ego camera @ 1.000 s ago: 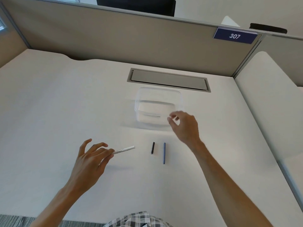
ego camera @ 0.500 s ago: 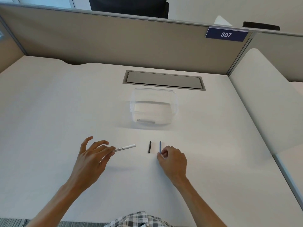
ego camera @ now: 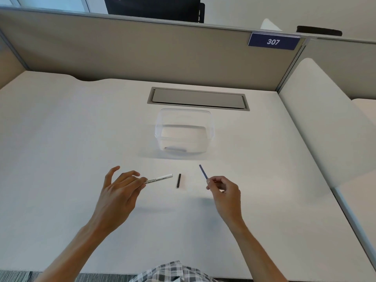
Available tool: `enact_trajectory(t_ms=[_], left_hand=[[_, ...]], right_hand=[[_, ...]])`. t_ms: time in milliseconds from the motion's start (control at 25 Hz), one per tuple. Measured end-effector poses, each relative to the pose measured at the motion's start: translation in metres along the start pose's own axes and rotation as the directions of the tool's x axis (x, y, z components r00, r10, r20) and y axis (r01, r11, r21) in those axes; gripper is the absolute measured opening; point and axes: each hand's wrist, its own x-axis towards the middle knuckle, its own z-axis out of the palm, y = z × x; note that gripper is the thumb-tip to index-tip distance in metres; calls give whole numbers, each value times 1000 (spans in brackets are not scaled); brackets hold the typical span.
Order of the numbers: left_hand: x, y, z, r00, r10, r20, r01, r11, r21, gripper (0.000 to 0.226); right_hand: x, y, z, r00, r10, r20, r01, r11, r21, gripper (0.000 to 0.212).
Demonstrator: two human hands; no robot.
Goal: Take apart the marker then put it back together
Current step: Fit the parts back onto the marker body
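My left hand (ego camera: 120, 192) pinches one end of the white marker barrel (ego camera: 160, 178), which carries black print and points right, just above the desk. A short black marker piece (ego camera: 178, 180) lies flat on the white desk (ego camera: 61, 139) between my hands. My right hand (ego camera: 223, 191) holds the thin blue ink stick (ego camera: 203, 171) by its lower end, lifted off the desk and tilted up to the left.
A clear plastic container (ego camera: 184, 132) stands just beyond the marker parts, with something pale lying on its bottom. Behind it is a grey cable hatch (ego camera: 198, 98) set in the desk. Beige partition walls (ego camera: 122, 49) close the back and the right.
My right hand came back from the container to the desk, closed on the blue ink stick and lifted it up to the right. My left hand kept still with the white barrel.
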Motion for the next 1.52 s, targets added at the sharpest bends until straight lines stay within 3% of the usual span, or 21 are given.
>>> enact_trajectory(t_ms=[120, 240, 640, 1160, 1360, 1520], left_hand=[[0, 8, 3, 1000, 8, 1, -8, 1000, -5, 30], [1, 14, 7, 1000, 15, 7, -15, 1000, -9, 30], [9, 35, 15, 999, 30, 9, -30, 999, -28, 29], [13, 39, 16, 999, 37, 9, -37, 999, -30, 28], [14, 38, 14, 999, 41, 11, -41, 999, -35, 29], [14, 38, 13, 999, 50, 8, -49, 998, -40, 30]], right_hand=[[-5, -8, -11, 1000, 29, 9, -30, 980, 198, 11], [-12, -14, -16, 997, 37, 70, -56, 957, 284, 11], [-17, -20, -21, 994, -65, 86, 45, 975, 217, 12], [-12, -21, -23, 987, -72, 141, 48, 985, 168, 14], [-11, -24, -21, 978, -66, 196, 21, 974, 224, 26], [-12, -27, -18, 986, -82, 142, 37, 954, 297, 17]])
